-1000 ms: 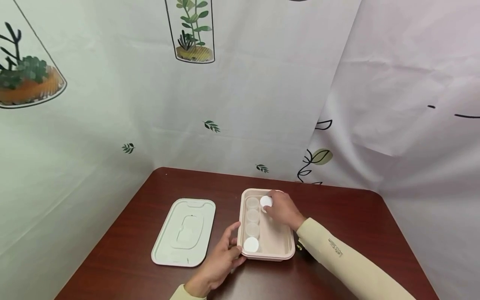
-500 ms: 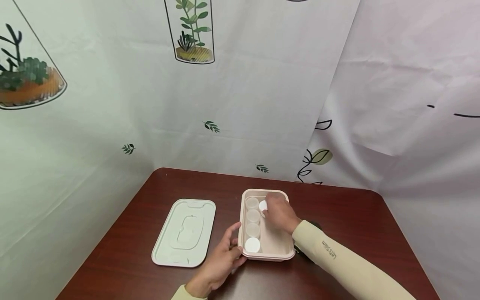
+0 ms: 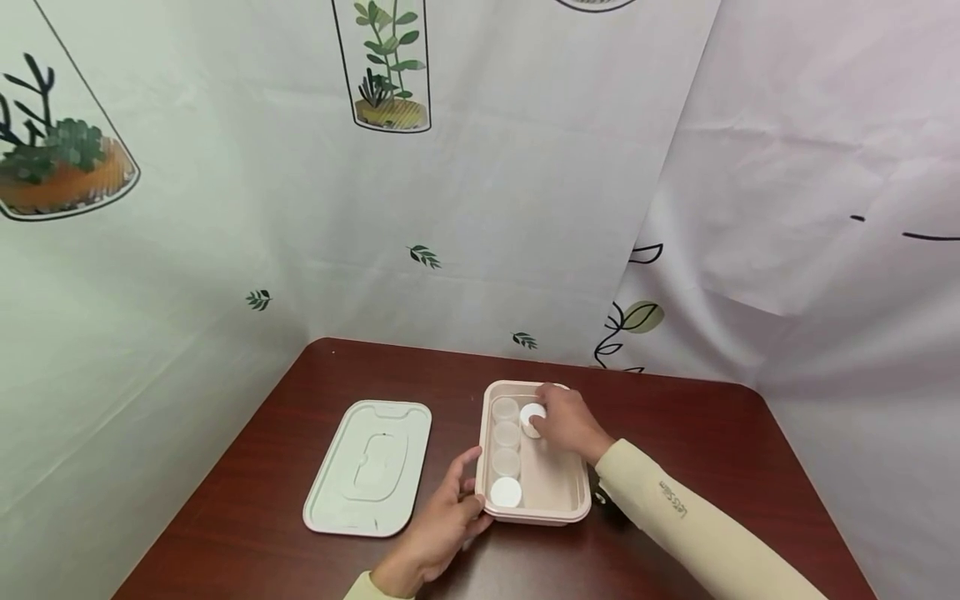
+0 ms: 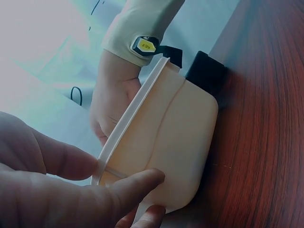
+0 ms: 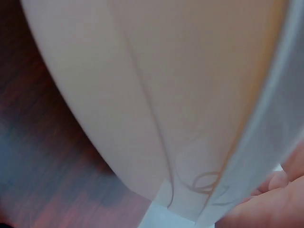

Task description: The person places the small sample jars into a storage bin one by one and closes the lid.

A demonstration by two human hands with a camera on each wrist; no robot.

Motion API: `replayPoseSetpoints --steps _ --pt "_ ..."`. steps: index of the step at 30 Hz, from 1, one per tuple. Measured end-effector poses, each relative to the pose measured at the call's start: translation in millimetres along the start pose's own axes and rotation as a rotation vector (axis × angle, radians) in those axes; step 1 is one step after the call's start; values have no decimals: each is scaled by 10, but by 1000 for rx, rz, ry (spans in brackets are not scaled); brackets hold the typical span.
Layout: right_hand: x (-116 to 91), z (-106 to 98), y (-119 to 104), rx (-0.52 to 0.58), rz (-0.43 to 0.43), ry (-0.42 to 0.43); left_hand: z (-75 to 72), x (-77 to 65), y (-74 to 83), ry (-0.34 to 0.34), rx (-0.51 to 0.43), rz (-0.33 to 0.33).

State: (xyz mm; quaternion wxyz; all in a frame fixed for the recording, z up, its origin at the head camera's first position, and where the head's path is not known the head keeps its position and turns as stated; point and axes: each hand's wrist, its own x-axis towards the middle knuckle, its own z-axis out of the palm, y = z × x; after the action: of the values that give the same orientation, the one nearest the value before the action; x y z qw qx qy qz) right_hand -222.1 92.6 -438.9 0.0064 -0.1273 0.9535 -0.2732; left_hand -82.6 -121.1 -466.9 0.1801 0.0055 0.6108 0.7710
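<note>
In the head view my right hand (image 3: 572,423) is inside a pale pink plastic box (image 3: 547,508), thumb and fingers gripping a small round white-topped pot (image 3: 533,419) in its far part. Along the box's left side runs a row of three translucent round cups, one being this cup (image 3: 506,435). Nearest me in that row is another white-topped pot (image 3: 506,492). My left hand (image 3: 442,521) holds the box at its near left corner. The left wrist view shows the thumb and fingers on the rim and outer wall. The box hides my right fingertips in both wrist views.
A flat white rectangular lid (image 3: 369,467) lies on the dark red table (image 3: 247,500) left of the box. A dark object (image 4: 205,69) stands beside the box's far side in the left wrist view. Patterned white cloth (image 3: 480,208) hangs behind the table.
My right hand twisted over the white-topped pot half a second ago, covering more of it, and has turned back. The pot remains in the far part of the box. My left hand keeps its hold.
</note>
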Motion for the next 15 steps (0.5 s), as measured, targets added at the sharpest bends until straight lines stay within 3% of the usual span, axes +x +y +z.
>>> replayPoseSetpoints --steps 7,15 --pt "-15 -123 57 134 25 38 9 7 -17 -1 -9 2" --pt "-156 -472 227 260 64 37 8 6 -14 6 0 6"
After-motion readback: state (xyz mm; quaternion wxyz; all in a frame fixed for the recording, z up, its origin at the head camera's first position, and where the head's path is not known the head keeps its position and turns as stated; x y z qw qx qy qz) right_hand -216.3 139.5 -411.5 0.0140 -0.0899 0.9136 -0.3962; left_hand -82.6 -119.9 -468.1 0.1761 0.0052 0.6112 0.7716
